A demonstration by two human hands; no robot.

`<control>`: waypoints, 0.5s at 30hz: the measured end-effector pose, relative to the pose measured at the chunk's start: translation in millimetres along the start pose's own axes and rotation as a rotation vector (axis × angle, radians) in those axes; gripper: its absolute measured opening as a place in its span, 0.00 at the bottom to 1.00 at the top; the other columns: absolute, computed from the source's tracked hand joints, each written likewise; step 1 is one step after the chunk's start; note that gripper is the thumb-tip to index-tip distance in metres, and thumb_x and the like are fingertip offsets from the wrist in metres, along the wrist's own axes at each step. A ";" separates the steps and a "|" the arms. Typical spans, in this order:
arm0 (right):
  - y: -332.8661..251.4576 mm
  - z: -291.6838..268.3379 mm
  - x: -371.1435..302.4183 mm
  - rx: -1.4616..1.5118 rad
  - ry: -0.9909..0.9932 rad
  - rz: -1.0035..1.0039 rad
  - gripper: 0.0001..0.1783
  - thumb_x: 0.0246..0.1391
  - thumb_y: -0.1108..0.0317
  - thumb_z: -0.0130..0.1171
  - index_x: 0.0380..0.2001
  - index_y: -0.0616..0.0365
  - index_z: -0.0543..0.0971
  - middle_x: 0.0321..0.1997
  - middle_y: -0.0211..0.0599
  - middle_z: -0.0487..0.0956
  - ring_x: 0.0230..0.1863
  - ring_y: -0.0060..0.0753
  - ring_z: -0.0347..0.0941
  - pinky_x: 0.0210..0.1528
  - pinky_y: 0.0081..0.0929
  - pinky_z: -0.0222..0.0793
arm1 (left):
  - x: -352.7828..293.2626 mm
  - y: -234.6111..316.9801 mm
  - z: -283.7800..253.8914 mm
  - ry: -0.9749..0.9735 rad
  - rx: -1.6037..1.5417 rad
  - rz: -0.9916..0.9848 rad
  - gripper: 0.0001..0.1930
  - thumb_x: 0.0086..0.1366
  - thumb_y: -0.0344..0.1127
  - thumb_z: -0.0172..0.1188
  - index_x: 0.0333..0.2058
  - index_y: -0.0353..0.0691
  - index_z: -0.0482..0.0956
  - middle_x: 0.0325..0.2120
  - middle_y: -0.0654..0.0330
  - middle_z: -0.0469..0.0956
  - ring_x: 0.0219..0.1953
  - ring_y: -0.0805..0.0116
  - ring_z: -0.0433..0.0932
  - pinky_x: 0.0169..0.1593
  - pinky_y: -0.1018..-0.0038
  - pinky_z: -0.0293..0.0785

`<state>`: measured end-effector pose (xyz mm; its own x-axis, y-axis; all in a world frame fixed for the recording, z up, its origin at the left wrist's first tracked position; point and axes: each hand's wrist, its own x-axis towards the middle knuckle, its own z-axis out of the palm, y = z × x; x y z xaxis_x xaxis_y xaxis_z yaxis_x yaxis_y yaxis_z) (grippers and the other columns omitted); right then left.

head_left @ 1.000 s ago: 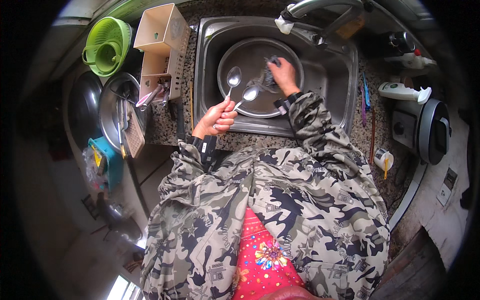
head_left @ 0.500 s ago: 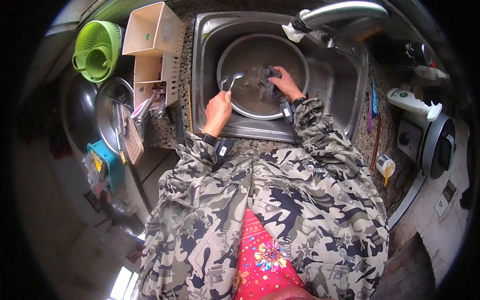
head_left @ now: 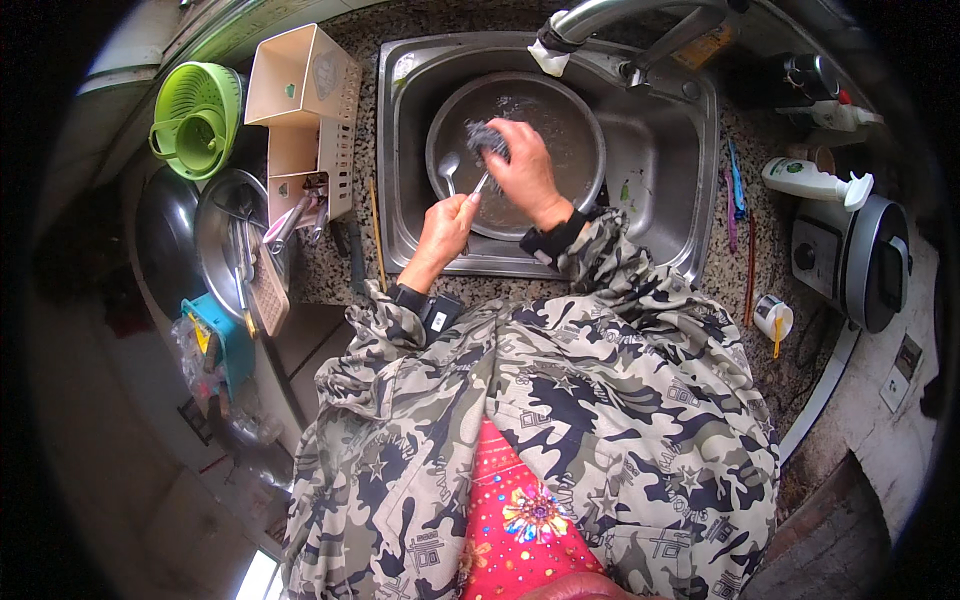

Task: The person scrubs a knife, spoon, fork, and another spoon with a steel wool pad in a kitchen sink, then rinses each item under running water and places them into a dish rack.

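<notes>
Left hand (head_left: 446, 232) grips spoons (head_left: 449, 168) over the basin (head_left: 568, 130)'s near-left rim, right hand (head_left: 528, 170) clutches a scrubber (head_left: 483, 137)—best brace those handles firmly!

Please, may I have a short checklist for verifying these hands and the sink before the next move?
1. Two shiny metal spoons gripped by the bare left hand: ok.
2. Dark grey crumpled scrubbing pad held in the bare right hand: ok.
3. Both spoon bowls in sight: not ok; one shows, the other is hidden near the pad and right hand.
4. Round metal basin resting inside the rectangular steel sink: ok.
5. Curved metal faucet not running: ok; no stream shows.
6. Sink floor beside the basin free of scraps: not ok; a small green scrap lies there.
</notes>
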<state>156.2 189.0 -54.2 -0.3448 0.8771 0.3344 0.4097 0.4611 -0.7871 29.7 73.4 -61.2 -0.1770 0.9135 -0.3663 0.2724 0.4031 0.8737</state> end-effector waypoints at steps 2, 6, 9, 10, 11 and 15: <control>20.5 1.7 9.6 0.170 0.057 0.191 0.18 0.42 0.68 0.60 0.41 0.56 0.75 0.37 0.46 0.77 0.39 0.47 0.74 0.42 0.35 0.70 | -5.0 -3.6 -6.1 -0.067 -0.037 -0.024 0.21 0.68 0.46 0.49 0.17 0.42 0.65 0.09 0.70 0.62 0.09 0.80 0.61 0.11 0.80 0.56; 47.0 -16.8 26.4 0.408 0.023 0.597 0.20 0.44 0.66 0.63 0.43 0.60 0.75 0.37 0.39 0.80 0.38 0.31 0.76 0.42 0.28 0.70 | -21.8 -3.6 -16.9 -0.167 -0.198 -0.089 0.20 0.68 0.46 0.49 0.18 0.43 0.64 0.09 0.70 0.63 0.09 0.80 0.63 0.12 0.81 0.57; 30.0 -25.3 17.8 0.486 -0.021 0.346 0.20 0.44 0.67 0.62 0.43 0.59 0.75 0.40 0.38 0.79 0.41 0.31 0.75 0.44 0.27 0.70 | -27.3 -0.5 -18.9 -0.184 -0.370 -0.150 0.20 0.68 0.46 0.49 0.18 0.43 0.64 0.10 0.70 0.63 0.10 0.80 0.65 0.14 0.83 0.58; 19.2 -22.9 9.4 0.417 -0.069 0.192 0.20 0.44 0.67 0.62 0.43 0.58 0.75 0.41 0.38 0.78 0.42 0.33 0.74 0.45 0.28 0.69 | -27.1 -0.2 -18.5 -0.173 -0.311 -0.127 0.20 0.68 0.45 0.49 0.18 0.43 0.64 0.10 0.70 0.64 0.10 0.80 0.64 0.14 0.83 0.58; 9.8 -18.1 4.3 0.323 -0.136 0.021 0.20 0.42 0.68 0.61 0.42 0.57 0.75 0.42 0.40 0.77 0.44 0.42 0.73 0.47 0.33 0.68 | -25.7 -0.3 -18.2 -0.162 -0.249 -0.111 0.20 0.68 0.45 0.49 0.18 0.43 0.64 0.10 0.70 0.64 0.10 0.81 0.64 0.14 0.83 0.58; 13.2 -2.9 2.8 0.131 -0.079 0.025 0.17 0.42 0.67 0.59 0.39 0.56 0.75 0.38 0.44 0.77 0.40 0.50 0.72 0.44 0.38 0.69 | -26.6 -4.9 -19.3 -0.111 -0.131 -0.045 0.20 0.67 0.44 0.50 0.17 0.43 0.64 0.10 0.70 0.64 0.11 0.82 0.61 0.15 0.82 0.56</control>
<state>163.1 198.0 -62.1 -0.4032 0.8723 0.2766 0.3065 0.4136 -0.8573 14.8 46.1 -49.6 -0.0791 0.8979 -0.4330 0.1393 0.4400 0.8871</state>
